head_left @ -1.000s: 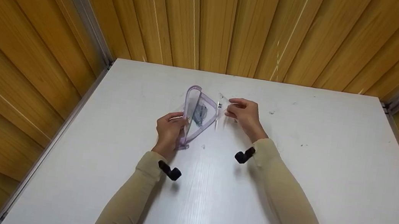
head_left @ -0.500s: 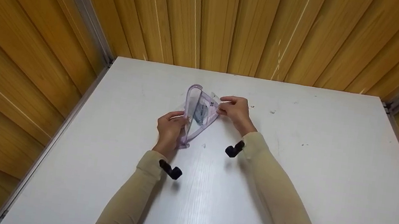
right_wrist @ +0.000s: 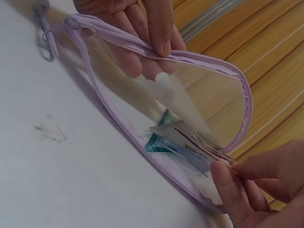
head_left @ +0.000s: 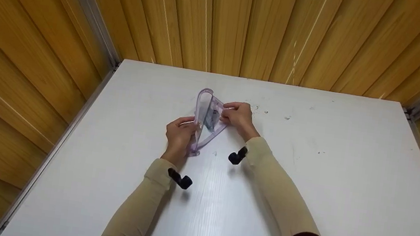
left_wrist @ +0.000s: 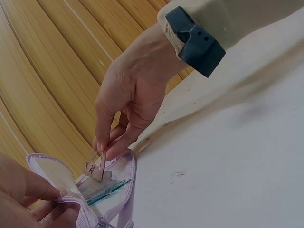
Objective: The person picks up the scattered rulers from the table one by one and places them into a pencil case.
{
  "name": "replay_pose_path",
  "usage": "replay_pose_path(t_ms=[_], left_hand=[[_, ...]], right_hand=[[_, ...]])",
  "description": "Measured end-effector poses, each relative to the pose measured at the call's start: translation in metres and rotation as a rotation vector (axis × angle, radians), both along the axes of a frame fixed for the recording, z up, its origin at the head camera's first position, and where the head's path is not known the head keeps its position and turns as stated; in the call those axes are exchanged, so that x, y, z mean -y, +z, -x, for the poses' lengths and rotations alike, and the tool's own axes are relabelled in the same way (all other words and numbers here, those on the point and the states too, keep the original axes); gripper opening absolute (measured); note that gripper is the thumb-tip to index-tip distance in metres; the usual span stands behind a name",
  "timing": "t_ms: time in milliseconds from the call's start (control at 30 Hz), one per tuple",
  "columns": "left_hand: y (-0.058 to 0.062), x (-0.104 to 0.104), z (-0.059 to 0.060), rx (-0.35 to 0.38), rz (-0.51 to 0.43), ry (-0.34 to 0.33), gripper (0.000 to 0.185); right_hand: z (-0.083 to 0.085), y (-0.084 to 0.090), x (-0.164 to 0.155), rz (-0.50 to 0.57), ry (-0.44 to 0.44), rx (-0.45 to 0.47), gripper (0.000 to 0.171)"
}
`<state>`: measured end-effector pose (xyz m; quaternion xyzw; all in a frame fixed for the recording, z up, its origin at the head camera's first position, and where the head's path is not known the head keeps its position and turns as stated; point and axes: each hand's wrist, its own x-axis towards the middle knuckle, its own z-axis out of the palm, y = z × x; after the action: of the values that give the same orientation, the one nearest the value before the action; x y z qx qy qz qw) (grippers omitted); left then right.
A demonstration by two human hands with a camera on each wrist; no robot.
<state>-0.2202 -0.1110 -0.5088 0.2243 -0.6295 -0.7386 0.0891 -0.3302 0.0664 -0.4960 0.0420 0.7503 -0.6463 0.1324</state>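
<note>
A see-through mesh pouch with a lilac zip edge [head_left: 213, 135] stands unzipped on the table. My left hand [head_left: 179, 136] pinches one side of its mouth between thumb and fingers, holding it apart. Between the fingertips of my right hand [head_left: 239, 116] is a clear set square [right_wrist: 187, 141] with dark print, partly inside the pouch mouth. The left wrist view shows its pointed outline [left_wrist: 93, 167] just below those fingertips. Inside the pouch lie teal-edged clear pieces [right_wrist: 159, 142], overlapped by the set square, so their full shapes are hidden.
The white table [head_left: 349, 173] carries small dark marks right of the pouch. Wood-pattern panels [head_left: 266, 28] rise behind and at both sides. A lilac zip pull [right_wrist: 46, 28] hangs at one pouch end. Each sleeve bears a black wrist mount [head_left: 237, 156].
My right hand has moved left with the set square, from beside the pouch into its mouth. My left hand and the pouch have stayed nearly still.
</note>
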Motion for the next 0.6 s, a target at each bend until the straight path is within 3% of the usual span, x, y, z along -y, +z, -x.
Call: replay_pose_path(t_ms=[400, 600], left_hand=[[0.003, -0.001, 0.000, 0.023, 0.010, 0.018, 0.021], [0.002, -0.002, 0.000, 0.026, 0.015, 0.019, 0.021]], right_hand=[[-0.003, 0.000, 0.021, -0.100, -0.024, -0.045, 0.028], [-0.007, 0.000, 0.030, -0.092, -0.038, -0.014, 0.027]])
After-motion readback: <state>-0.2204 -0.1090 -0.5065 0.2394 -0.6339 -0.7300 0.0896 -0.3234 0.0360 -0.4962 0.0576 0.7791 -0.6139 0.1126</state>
